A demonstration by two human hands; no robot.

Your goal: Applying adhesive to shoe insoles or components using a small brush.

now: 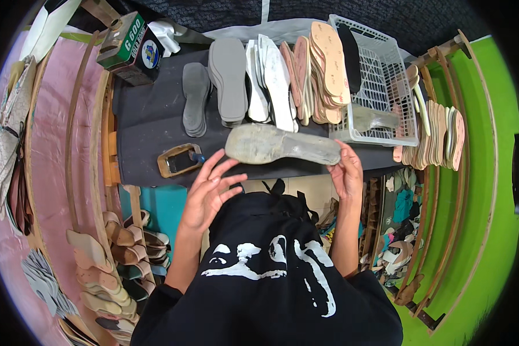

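Observation:
A grey, stained shoe sole [282, 145] is held up lengthwise over the near edge of the dark-covered table. My right hand [347, 170] pinches its narrower right end between thumb and fingers. By the broad left end is my left hand [209, 193], its fingers spread; whether a fingertip touches the sole I cannot tell. Below and left of the sole lies a small brown-rimmed tray [166, 162] with dark contents and a blue-tipped tool, probably a brush. Behind the sole stand stacks of dark grey soles [195, 95], grey soles [228, 78], white soles [278, 86] and peach insoles [327, 63].
A white plastic basket [406, 124] with a few pieces in it stands at the back right. At the back left is a green and dark metal can [134, 49]. Wooden racks hold more insoles [438, 135] on the right and shoe parts [124, 248] on the left.

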